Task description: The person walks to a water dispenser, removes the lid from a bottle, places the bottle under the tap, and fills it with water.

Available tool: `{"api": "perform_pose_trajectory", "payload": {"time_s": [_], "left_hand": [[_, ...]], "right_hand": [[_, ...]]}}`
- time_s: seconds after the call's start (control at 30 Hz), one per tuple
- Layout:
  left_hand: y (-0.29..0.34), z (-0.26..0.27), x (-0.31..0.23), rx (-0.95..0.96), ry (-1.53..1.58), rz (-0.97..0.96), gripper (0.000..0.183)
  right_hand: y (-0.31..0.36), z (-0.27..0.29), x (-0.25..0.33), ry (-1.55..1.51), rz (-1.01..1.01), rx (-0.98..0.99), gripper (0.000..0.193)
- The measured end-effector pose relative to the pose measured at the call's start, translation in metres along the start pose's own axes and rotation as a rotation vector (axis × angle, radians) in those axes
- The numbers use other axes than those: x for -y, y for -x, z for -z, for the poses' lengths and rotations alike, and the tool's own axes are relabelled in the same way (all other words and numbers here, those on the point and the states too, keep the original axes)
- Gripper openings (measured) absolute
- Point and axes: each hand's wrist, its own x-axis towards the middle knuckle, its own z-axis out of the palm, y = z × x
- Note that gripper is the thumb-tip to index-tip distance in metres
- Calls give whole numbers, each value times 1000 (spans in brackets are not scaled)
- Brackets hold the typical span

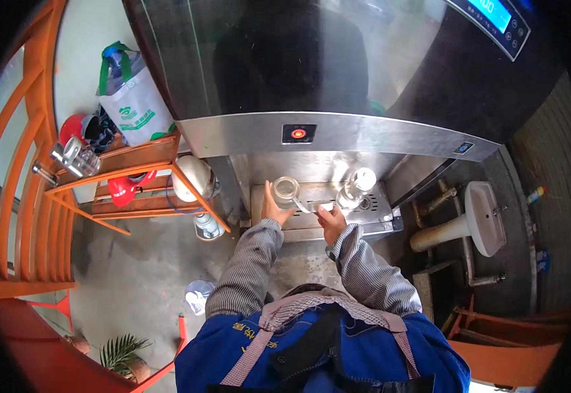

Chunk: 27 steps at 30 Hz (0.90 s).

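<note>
My left hand (277, 206) is wrapped round a clear open-mouthed bottle (286, 188) above the metal drip tray of a water dispenser. Its round mouth faces up, uncapped. Beside it, my right hand (331, 224) grips a white bottle cap (324, 207), and a pale strap or loop reaches from it toward the clear bottle. Whether the strap joins the bottle I cannot tell. Just past my right hand, a second clear bottle with a white top (362, 179) stands on the perforated drip tray (375, 219).
The dispenser's steel front (233, 134) rises ahead, with a red-lit button (298, 133). An orange rack (118, 164) on the left bears bottles, a white bag (135, 108) and helmets. A white basin (485, 219) is at right. Another bottle (199, 296) sits on the floor.
</note>
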Motion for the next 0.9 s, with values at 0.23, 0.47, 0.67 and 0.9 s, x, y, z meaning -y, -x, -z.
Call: {"api": "perform_pose_trajectory", "payload": {"time_s": [0.23, 0.47, 0.67, 0.9], "left_hand": [[3, 10, -36, 85, -140, 202, 80], [50, 67, -148, 54, -27, -119, 81], [87, 143, -276, 145, -104, -495, 81], [124, 190, -363, 160, -150, -782, 75]], "right_hand": [[29, -10, 35, -11, 75, 78, 38], [95, 6, 116, -257, 309, 426, 40], [152, -7, 192, -322, 375, 532, 75], [203, -43, 254, -464, 426, 714, 87]]}}
